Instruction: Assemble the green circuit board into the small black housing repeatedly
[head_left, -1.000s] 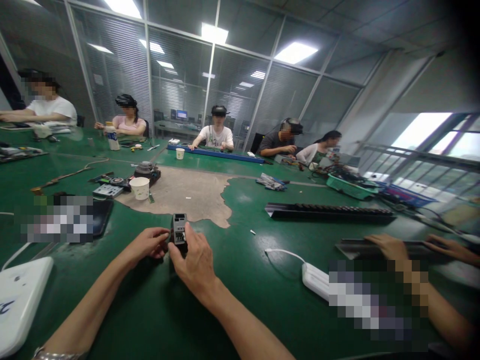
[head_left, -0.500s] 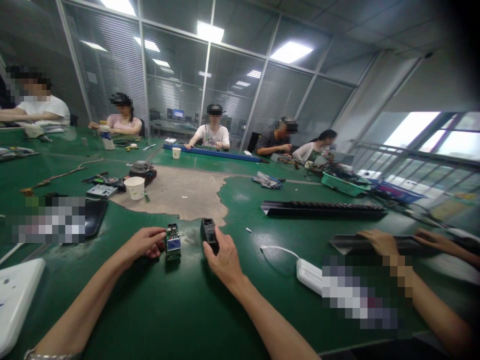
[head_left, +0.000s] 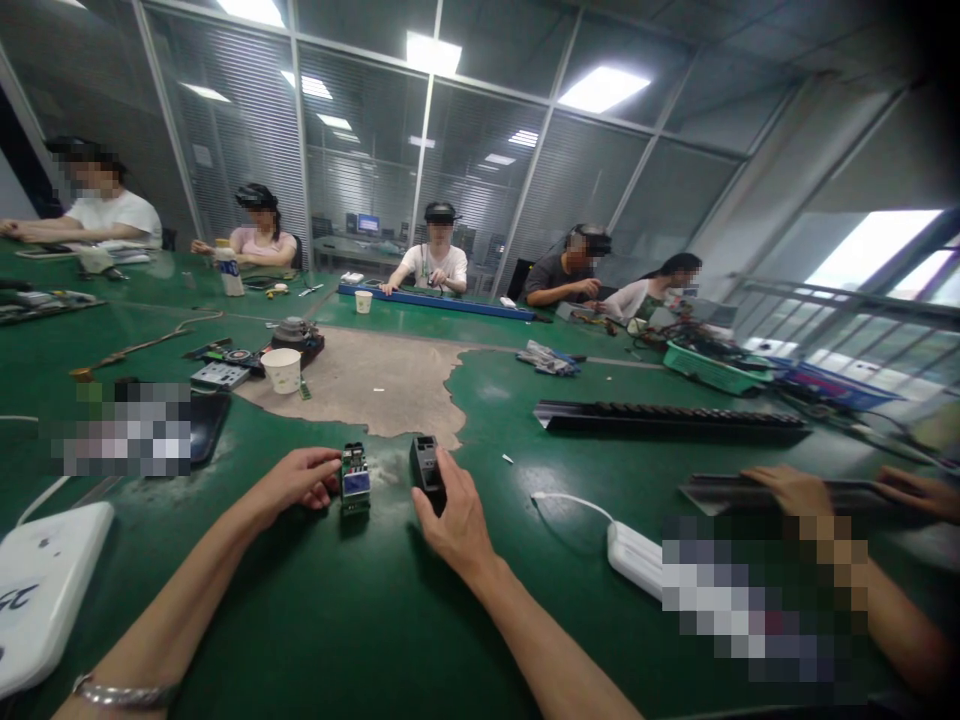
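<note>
Close to the middle of the green table, a small circuit board [head_left: 356,485] carries a blue part and other components. My left hand [head_left: 306,482] is at its left side, fingers curled and fingertips against its edge; the thumb's hold is partly hidden. A short gap to the right, my right hand [head_left: 459,510] is closed around a black plastic housing [head_left: 425,460], thumb on the near left side and fingers along the right. The housing's upper end shows openings, and my hand covers its lower part.
Left lie a white power bank-like block [head_left: 52,590] and a dark phone [head_left: 210,425]. Beyond stands a paper cup [head_left: 282,371] by electronic parts. Right are a white cabled adapter [head_left: 634,560], a black metal channel [head_left: 675,420] and a co-worker's hand [head_left: 795,493] on another channel.
The view has shifted slightly, so the scene sits further right. Both hands keep about the same place by the circuit board and the housing.
</note>
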